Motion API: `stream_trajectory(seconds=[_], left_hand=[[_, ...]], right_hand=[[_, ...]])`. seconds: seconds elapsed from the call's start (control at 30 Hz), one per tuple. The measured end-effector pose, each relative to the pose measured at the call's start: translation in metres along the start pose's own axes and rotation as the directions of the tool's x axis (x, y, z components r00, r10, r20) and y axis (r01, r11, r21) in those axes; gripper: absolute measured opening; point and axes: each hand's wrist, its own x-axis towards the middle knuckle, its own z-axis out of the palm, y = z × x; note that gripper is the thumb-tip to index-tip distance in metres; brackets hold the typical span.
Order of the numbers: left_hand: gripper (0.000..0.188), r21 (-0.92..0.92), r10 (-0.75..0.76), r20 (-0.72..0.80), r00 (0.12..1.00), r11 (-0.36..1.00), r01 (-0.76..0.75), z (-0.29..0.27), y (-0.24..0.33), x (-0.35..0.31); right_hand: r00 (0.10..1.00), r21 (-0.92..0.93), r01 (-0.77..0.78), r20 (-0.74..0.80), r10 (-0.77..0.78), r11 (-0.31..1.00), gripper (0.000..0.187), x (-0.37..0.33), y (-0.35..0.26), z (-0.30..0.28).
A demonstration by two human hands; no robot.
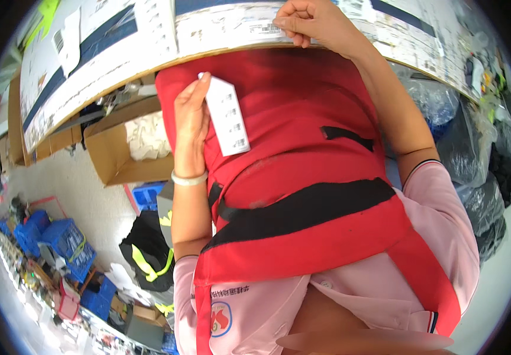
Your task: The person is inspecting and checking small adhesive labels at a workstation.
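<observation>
My left hand (192,112) is closed on a white label strip (229,121), pinching its upper left edge between thumb and fingers. The strip has several small dark printed marks down its length and hangs over my red apron (302,106). At the table's front edge, my right hand (308,22) has its fingers curled and pinched together. A small barcode label (265,28) shows right by those fingertips, against the table surface. Whether the fingers grip it or anything else is too small to tell.
The worn white table (220,35) with dark blue strips spans the top. Another white label strip (69,41) lies at its left. Below stand an open cardboard box (104,157) and blue crates (69,242). Clear and grey plastic bags (465,142) pile up on the right.
</observation>
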Motion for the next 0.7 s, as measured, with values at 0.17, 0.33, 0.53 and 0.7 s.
stream_trajectory(seconds=[0.17,0.33,0.53,0.7], left_hand=[[0.024,0.034,0.028,0.061,0.998,0.999,-0.03,0.006,0.008,-0.005],[0.019,-0.004,0.05,0.03,0.998,0.999,-0.05,-0.005,0.004,-0.004],[0.019,-0.028,0.073,0.006,0.997,0.997,-0.072,0.008,0.01,-0.01],[0.02,-0.032,0.123,0.001,0.992,0.992,-0.123,0.008,0.017,-0.018]], right_hand=[[0.895,-0.218,-0.008,-0.437,-0.09,0.976,0.018,-0.019,0.028,-0.095],[0.809,-0.482,-0.277,-0.584,-0.069,0.831,0.03,-0.01,0.086,-0.136],[0.708,-0.624,-0.293,-0.651,-0.275,0.725,0.035,-0.018,0.059,-0.103],[0.994,-0.019,0.0,0.105,0.002,1.0,0.023,-0.032,0.02,0.031]])
